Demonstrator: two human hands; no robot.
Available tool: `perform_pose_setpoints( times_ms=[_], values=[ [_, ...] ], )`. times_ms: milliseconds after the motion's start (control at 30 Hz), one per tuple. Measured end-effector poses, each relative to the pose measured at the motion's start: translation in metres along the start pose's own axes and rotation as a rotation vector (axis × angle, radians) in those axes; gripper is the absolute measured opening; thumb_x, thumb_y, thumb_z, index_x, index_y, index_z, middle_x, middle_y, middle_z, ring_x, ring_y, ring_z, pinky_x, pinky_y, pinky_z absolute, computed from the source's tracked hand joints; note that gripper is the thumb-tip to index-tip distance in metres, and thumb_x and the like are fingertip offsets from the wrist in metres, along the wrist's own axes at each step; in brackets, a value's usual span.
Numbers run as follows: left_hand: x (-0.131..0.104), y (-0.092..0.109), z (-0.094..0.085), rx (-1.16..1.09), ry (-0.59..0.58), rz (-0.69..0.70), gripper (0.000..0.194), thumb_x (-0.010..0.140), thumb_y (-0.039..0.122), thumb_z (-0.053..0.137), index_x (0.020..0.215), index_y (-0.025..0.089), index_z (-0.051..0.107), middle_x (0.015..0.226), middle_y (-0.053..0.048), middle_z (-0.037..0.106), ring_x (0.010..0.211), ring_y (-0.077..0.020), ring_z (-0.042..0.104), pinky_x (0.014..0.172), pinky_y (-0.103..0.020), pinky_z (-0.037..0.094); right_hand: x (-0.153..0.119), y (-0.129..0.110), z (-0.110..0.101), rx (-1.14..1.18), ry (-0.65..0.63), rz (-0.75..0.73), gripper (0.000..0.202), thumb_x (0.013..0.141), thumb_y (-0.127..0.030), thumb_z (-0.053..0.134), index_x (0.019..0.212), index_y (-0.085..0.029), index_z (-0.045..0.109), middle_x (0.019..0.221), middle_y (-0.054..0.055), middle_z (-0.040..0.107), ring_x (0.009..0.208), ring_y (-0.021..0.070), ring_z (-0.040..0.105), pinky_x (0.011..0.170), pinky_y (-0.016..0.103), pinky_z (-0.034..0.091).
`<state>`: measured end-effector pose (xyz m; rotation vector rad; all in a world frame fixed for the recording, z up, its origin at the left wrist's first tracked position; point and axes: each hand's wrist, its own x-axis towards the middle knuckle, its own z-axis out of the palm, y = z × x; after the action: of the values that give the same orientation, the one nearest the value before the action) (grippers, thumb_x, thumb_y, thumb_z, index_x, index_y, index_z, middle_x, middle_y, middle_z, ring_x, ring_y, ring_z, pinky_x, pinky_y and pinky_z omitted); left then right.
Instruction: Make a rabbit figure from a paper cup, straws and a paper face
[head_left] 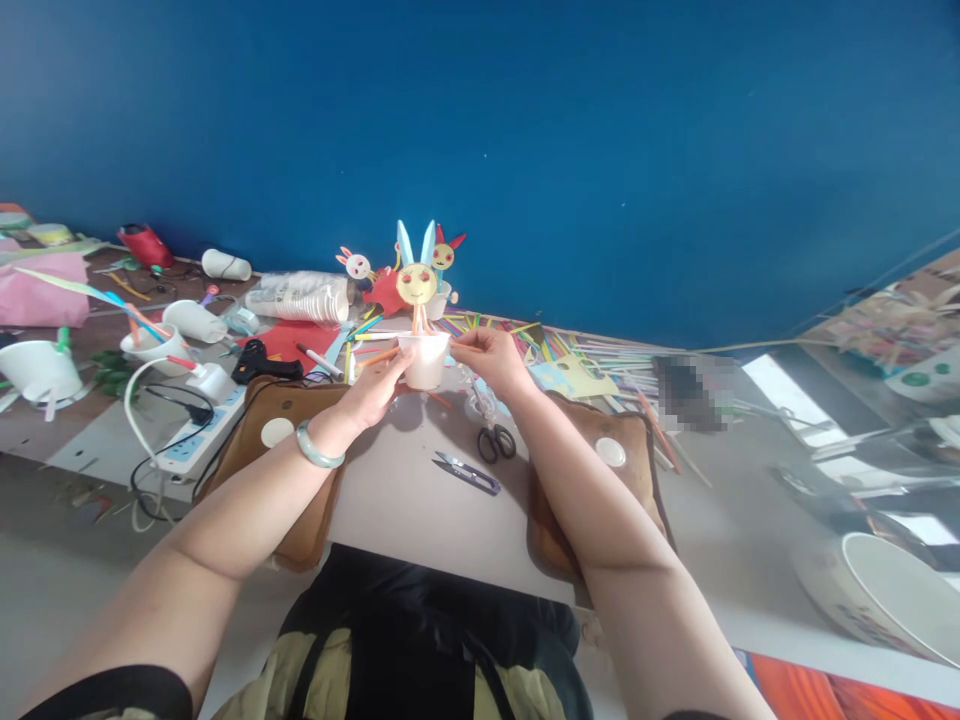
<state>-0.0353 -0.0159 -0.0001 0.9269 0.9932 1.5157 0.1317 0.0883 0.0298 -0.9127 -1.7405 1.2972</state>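
Observation:
A white paper cup (424, 361) is held upright above the table, with my left hand (377, 388) closed on its left side. Out of the cup rises a rabbit figure (417, 284) with a round yellow face and light blue ears. On the cup's right, my right hand (491, 361) has its fingers pinched near the rim; whatever is between them is too small to name. Below the hands lie black-handled scissors (496, 443) and small thread snips (466, 473).
Brown cushions (611, 480) lie under both forearms. A power strip (196, 432), black glue gun (264, 362) and stacked cups (300, 299) are at the left. Coloured strips and paper scraps (574, 377) spread along the blue wall. A large white bowl (892, 590) stands at the right.

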Motion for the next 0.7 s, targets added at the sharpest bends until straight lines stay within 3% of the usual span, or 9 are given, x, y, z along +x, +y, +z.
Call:
perform_pose_setpoints(
  times_ms=[100, 233, 500, 700],
  values=[
    [0.001, 0.001, 0.000, -0.089, -0.010, 0.012, 0.062, 0.082, 0.055, 0.073, 0.131, 0.019, 0.061, 0.119, -0.011, 0.072, 0.092, -0.0222, 0.070, 0.073, -0.032, 0.057, -0.003, -0.001, 0.004, 0.124, 0.012, -0.025, 0.030, 0.062, -0.040, 0.081, 0.073, -0.019, 0.063, 0.063, -0.002, 0.063, 0.054, 0.0094, 0.049, 0.053, 0.026, 0.040],
    [0.002, 0.003, 0.001, -0.146, 0.022, 0.034, 0.064, 0.080, 0.054, 0.076, 0.128, 0.015, 0.061, 0.119, -0.013, 0.072, 0.101, -0.0247, 0.070, 0.078, -0.033, 0.058, -0.004, 0.000, 0.010, 0.286, -0.006, -0.019, 0.040, 0.059, -0.041, 0.085, 0.084, -0.020, 0.062, 0.064, -0.005, 0.063, 0.052, 0.0081, 0.050, 0.056, 0.026, 0.045],
    [0.002, 0.006, 0.002, -0.168, 0.027, 0.078, 0.062, 0.079, 0.053, 0.077, 0.127, 0.018, 0.061, 0.117, -0.012, 0.072, 0.107, -0.0262, 0.069, 0.082, -0.035, 0.059, -0.006, 0.009, 0.030, 0.615, 0.018, 0.160, 0.046, 0.051, -0.049, 0.089, 0.075, -0.021, 0.062, 0.075, -0.001, 0.066, 0.059, 0.0086, 0.052, 0.063, 0.026, 0.050],
    [0.002, 0.003, 0.000, -0.101, 0.030, 0.051, 0.058, 0.081, 0.054, 0.075, 0.124, 0.016, 0.062, 0.109, -0.012, 0.074, 0.099, -0.0251, 0.071, 0.077, -0.034, 0.060, -0.013, 0.013, 0.043, 0.509, 0.111, 0.136, 0.045, 0.067, -0.060, 0.076, 0.087, -0.022, 0.063, 0.070, -0.002, 0.061, 0.053, 0.0085, 0.045, 0.055, 0.026, 0.044]
  ],
)
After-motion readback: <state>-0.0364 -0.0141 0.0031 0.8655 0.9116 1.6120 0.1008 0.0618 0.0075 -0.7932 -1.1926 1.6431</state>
